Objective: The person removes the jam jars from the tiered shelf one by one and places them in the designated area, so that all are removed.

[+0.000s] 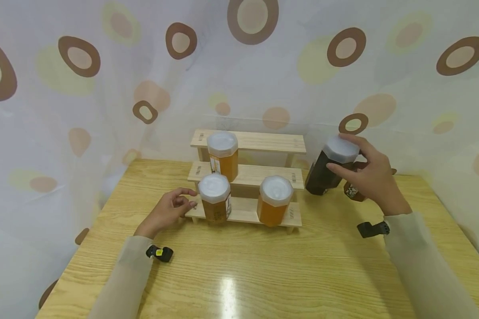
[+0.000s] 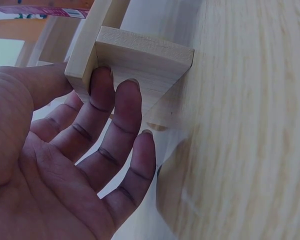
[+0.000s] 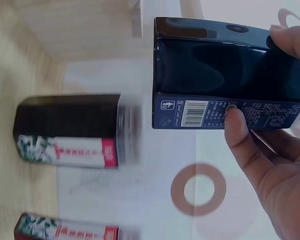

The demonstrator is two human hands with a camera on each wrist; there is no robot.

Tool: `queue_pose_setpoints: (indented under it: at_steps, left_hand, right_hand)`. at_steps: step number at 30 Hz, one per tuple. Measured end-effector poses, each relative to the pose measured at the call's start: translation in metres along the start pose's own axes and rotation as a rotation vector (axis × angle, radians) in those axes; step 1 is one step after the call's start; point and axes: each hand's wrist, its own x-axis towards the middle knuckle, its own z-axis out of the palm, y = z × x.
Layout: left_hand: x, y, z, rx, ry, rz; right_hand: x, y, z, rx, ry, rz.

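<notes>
My right hand (image 1: 369,175) grips a dark jar (image 3: 205,65) with a frosted lid (image 1: 340,149), lifted to the right of a three-tier wooden stand (image 1: 271,141). In the right wrist view a blue label with a barcode shows on this jar, and its base points left. My left hand (image 1: 168,212) holds the left end of the lowest step (image 2: 82,55), thumb on one face of the board and fingertips against its underside. Amber jars with frosted lids stand on the stand: one jar (image 1: 228,165) on the middle step, two jars (image 1: 214,208) (image 1: 272,212) on the lowest.
Beside the stand, past my right hand, a black jar (image 3: 65,117) and a reddish jar (image 3: 60,227) with white-and-pink labels stand on the wooden table (image 1: 223,266). Patterned cloth (image 1: 239,79) hangs close behind the stand.
</notes>
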Motion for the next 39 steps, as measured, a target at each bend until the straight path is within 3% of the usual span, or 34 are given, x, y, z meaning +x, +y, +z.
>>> queue_pose_setpoints:
  at_steps: [20, 39]
  left_hand:
    - [0.0, 0.0, 0.001, -0.001, 0.003, -0.009]
    - [-0.001, 0.001, 0.0, -0.008, 0.002, -0.011]
  right_hand:
    - [-0.034, 0.033, -0.044, -0.112, 0.15, 0.114]
    - [-0.074, 0.061, -0.053, -0.155, 0.17, 0.197]
